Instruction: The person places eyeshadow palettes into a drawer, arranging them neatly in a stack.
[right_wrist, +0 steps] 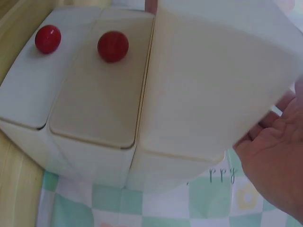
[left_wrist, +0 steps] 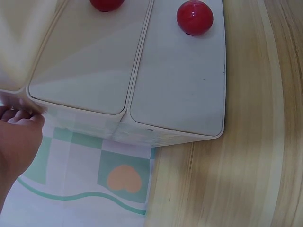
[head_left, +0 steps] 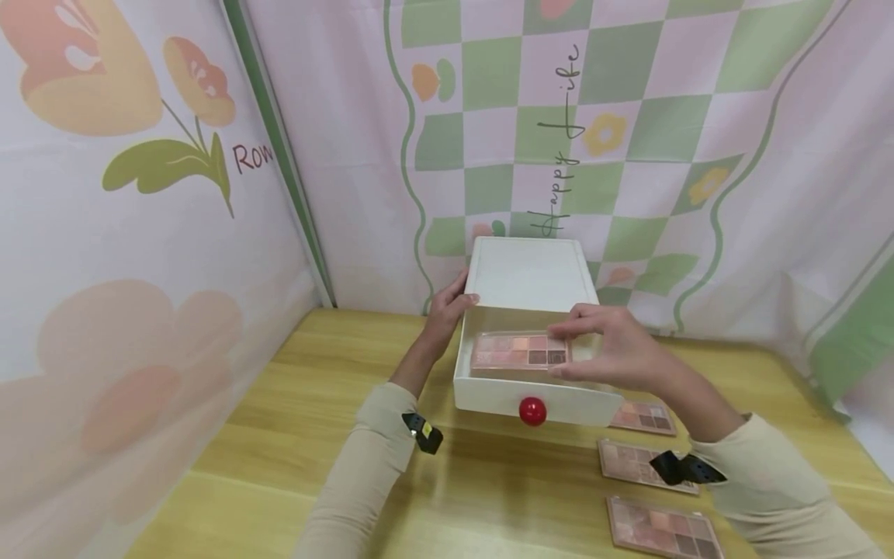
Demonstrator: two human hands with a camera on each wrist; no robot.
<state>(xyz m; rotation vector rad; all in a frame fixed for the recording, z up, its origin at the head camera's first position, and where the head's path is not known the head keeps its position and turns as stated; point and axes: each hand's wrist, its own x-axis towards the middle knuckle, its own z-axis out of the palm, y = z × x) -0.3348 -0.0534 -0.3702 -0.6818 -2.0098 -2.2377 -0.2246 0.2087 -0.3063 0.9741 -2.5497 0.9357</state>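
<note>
A white drawer cabinet (head_left: 534,268) stands on the table with its top drawer (head_left: 489,392) pulled out. My left hand (head_left: 445,314) grips the cabinet's left side, with the thumb at the top front corner. In the left wrist view, the left hand's fingers (left_wrist: 21,116) lie bent against that side. An eyeshadow palette (head_left: 513,351) with a clear lid is inside the open drawer. My right hand (head_left: 615,349) pinches the palette's right end between thumb and fingers. In the right wrist view, the drawer's side (right_wrist: 213,85) hides part of this hand.
Several more eyeshadow palettes lie on the wooden table (head_left: 279,427) at the right, including a front one (head_left: 667,529) and a middle one (head_left: 639,462). Lower drawers with red knobs (left_wrist: 194,18) are closed. A checkered cloth (head_left: 552,132) hangs behind the cabinet.
</note>
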